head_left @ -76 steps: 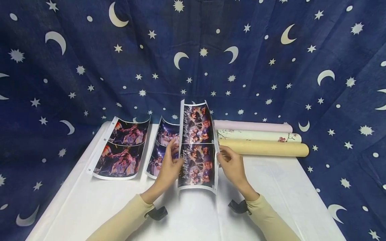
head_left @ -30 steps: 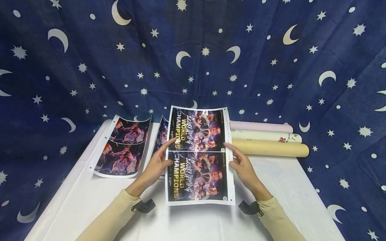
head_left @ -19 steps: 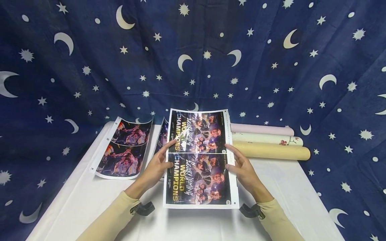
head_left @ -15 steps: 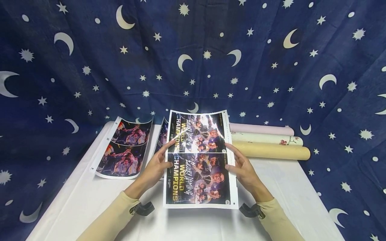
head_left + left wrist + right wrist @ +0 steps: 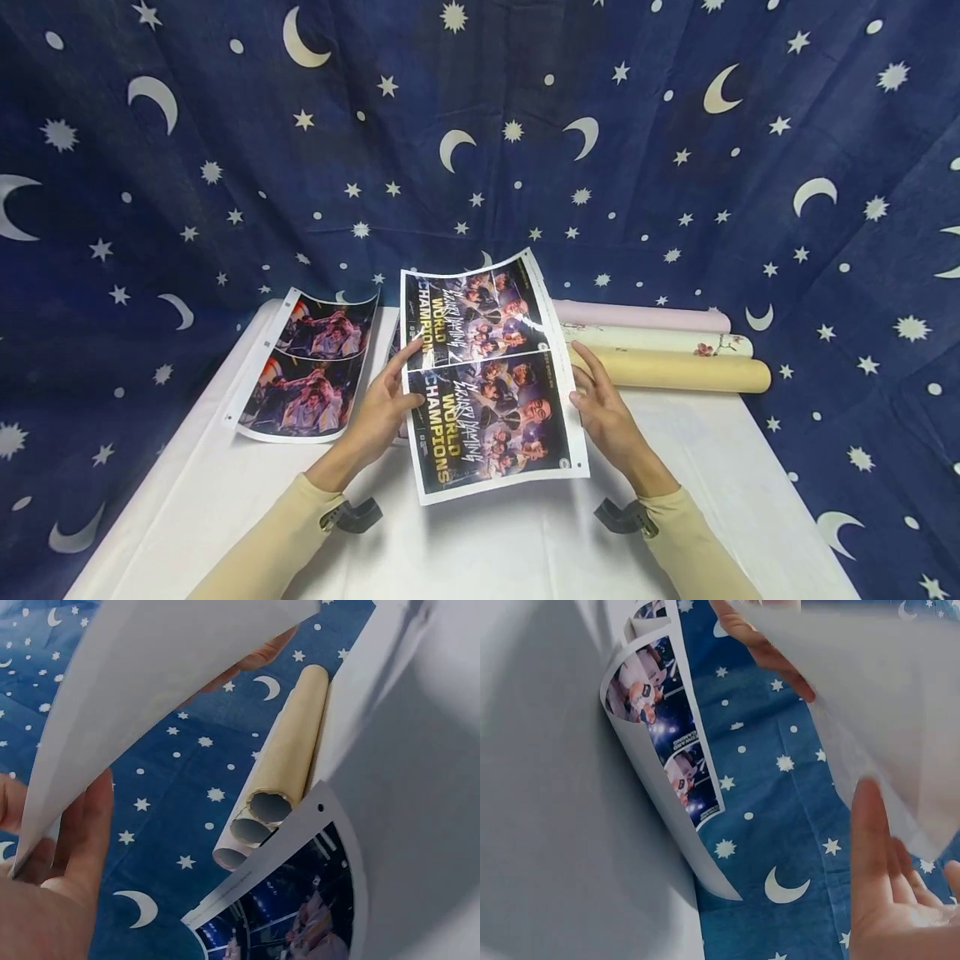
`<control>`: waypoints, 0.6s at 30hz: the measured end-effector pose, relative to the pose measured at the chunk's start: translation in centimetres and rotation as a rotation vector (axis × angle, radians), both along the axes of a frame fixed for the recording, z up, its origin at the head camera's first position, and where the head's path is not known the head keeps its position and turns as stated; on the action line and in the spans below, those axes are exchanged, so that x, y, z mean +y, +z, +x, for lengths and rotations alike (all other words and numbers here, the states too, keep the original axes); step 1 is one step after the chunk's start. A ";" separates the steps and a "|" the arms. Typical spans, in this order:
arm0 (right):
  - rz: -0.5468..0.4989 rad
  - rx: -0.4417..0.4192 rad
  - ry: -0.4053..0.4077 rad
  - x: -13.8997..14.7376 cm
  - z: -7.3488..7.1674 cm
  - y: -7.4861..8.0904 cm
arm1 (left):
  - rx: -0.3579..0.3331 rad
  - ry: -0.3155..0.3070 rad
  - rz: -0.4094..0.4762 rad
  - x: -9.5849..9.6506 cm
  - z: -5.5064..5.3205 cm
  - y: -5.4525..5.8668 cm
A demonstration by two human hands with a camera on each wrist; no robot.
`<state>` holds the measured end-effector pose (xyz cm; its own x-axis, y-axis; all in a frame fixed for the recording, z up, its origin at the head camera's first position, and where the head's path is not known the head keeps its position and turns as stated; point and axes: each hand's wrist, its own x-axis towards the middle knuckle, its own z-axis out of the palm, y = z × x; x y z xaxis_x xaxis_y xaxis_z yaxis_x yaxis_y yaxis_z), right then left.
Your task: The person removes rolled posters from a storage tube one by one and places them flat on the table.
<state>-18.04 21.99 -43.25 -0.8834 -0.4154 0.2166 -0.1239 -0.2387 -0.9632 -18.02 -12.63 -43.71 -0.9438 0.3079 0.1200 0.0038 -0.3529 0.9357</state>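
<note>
A glossy poster sheet (image 5: 495, 417), printed twice with a group of people and the words "WORLD CHAMPIONS", is held tilted above the table in the head view. My left hand (image 5: 378, 412) pinches its left edge, thumb in front and fingers behind. My right hand (image 5: 607, 417) is at the right edge, its thumb tip close to or touching the border. In the right wrist view, the right hand's fingers (image 5: 871, 832) are extended near the sheet's white back (image 5: 900, 712). A curled blue-toned print (image 5: 300, 900) lies behind the poster, mostly hidden in the head view.
Another curled print (image 5: 307, 375) lies at the left on the white-covered table (image 5: 480, 550). To the right at the back, pink (image 5: 645, 315), floral (image 5: 645, 339) and yellow (image 5: 675, 369) rolls lie side by side. A dark blue curtain (image 5: 525, 50) with moons and stars hangs behind.
The poster was first bowed narrow, then spread wide facing me between both hands. Now it is turned anticlockwise and shifted left, its upper right corner drawn away from my right hand.
</note>
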 end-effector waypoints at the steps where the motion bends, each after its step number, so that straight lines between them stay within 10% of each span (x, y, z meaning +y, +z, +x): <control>1: -0.016 0.006 -0.007 0.0 0.0 0.0 | -0.002 0.026 0.013 0.0 0.0 0.1; 12: -0.123 0.126 -0.225 -1.2 0.7 -0.7 | -0.004 0.390 0.194 -0.2 -0.2 1.8; 18: -0.033 0.194 -0.157 -4.3 1.7 -1.4 | 0.023 0.540 0.237 1.7 0.0 2.4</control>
<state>-16.31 17.67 -44.68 -0.8771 -0.2660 0.3998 -0.3442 -0.2324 -0.9097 -17.97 -10.97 -41.28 -0.9558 -0.2534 0.1490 0.2605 -0.4949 0.8290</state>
